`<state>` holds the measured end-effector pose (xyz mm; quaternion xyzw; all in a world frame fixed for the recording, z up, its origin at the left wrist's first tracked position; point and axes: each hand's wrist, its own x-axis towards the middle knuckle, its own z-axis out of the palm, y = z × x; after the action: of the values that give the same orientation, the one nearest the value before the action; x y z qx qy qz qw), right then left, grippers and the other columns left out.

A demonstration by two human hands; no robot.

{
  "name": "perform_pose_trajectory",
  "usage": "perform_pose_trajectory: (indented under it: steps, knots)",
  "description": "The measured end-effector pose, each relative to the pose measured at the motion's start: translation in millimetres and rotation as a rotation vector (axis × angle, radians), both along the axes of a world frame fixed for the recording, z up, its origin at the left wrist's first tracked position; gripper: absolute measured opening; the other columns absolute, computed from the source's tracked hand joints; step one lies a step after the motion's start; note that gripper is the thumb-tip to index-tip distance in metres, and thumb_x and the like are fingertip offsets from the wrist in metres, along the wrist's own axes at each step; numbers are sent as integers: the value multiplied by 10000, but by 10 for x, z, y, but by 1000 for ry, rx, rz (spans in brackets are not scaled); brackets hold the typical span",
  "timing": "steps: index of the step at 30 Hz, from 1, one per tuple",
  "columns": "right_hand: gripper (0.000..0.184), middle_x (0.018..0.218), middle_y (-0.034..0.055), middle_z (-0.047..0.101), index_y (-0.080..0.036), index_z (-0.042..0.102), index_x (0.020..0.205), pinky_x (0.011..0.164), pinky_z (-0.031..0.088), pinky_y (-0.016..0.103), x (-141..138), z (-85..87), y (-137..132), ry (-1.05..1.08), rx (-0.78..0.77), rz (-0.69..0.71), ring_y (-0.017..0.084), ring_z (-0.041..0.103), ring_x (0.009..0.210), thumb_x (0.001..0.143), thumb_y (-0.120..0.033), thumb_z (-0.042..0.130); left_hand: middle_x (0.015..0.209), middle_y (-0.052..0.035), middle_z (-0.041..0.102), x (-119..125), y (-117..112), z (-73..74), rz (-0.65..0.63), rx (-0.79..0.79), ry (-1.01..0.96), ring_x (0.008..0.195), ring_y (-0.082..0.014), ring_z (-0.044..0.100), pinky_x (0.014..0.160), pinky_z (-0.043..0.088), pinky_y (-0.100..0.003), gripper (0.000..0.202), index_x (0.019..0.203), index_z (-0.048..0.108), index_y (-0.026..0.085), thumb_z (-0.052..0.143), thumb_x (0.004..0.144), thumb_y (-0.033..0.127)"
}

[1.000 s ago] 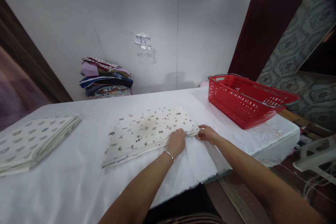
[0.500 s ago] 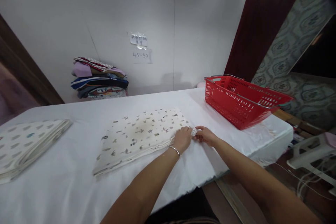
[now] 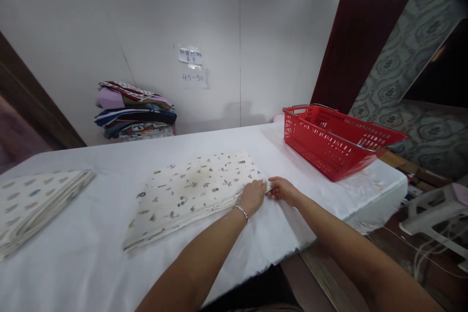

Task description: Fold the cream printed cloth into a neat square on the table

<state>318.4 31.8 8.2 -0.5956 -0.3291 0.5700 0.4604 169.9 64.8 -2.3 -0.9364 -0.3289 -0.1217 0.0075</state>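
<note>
A folded white cloth (image 3: 193,187) with small grey-green and brown prints lies flat on the white-covered table (image 3: 109,273). Its stacked layers show along the near edge. My left hand (image 3: 253,196), with a silver bracelet at the wrist, is closed on the near right corner, fingers curled over the top. Just beside it, my right hand (image 3: 283,190) pinches the layers at the same corner; part of its grip is hidden. Another folded cloth (image 3: 32,200), white with grey heart-like shapes, rests at the table's left side.
A red plastic basket (image 3: 329,148) with metal handles stands at the right end of the table. Behind the table, a pile of folded fabrics (image 3: 135,112) sits against the grey wall. To the right is a white plastic stool (image 3: 431,214) with cables near it.
The layers fanned out between my hands show less now. The folded cloth's left end sits slightly further left and nearer in view. Both hands stay at its right corner.
</note>
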Motion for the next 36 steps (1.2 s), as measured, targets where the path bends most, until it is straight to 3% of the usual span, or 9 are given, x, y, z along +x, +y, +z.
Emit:
perform_pose_trajectory:
  steps: [3, 6, 11, 17, 23, 36]
  knots:
    - [204, 637, 1, 592, -175, 497, 913, 409, 433, 202, -33, 21, 6, -33, 9, -11, 123, 587, 505, 792, -333, 544, 959, -78, 551, 1, -1, 4, -3, 1, 27, 919, -194, 499, 734, 395, -315, 206, 1004, 526, 163, 365, 876, 151]
    - [254, 610, -10, 577, -177, 500, 914, 363, 389, 179, -75, 27, 15, -71, 9, -40, 108, 554, 457, 775, -374, 580, 957, -78, 548, 1, -4, 24, 7, 2, 45, 920, -192, 500, 731, 402, -314, 221, 1016, 521, 161, 342, 887, 164]
    - [274, 640, -2, 585, -182, 486, 868, 402, 419, 184, -121, 34, 17, -29, 12, -50, 104, 569, 486, 826, -453, 490, 971, -63, 547, -3, -29, 98, 79, -32, 36, 920, -191, 507, 703, 410, -299, 229, 1050, 497, 193, 339, 885, 180]
    - [240, 590, -13, 575, -188, 471, 823, 416, 422, 185, -145, 13, 17, 45, -2, -70, 100, 562, 470, 853, -426, 458, 1005, -61, 540, -4, -47, 125, 86, -53, 17, 929, -194, 513, 695, 417, -293, 210, 1054, 475, 202, 401, 865, 255]
    - [246, 587, -17, 566, -182, 473, 823, 389, 391, 171, -153, -20, 13, 70, 28, -70, 101, 566, 471, 848, -427, 462, 952, -65, 558, 35, -30, 111, 129, -50, 33, 879, -195, 544, 671, 426, -298, 198, 1005, 507, 186, 362, 874, 218]
    - [232, 472, -54, 507, -177, 504, 987, 364, 356, 178, -143, -92, 91, -191, -1, -137, 98, 486, 386, 769, -249, 539, 956, -69, 541, -49, -77, 28, 62, 6, 41, 917, -194, 503, 723, 411, -315, 230, 1029, 497, 176, 357, 855, 120]
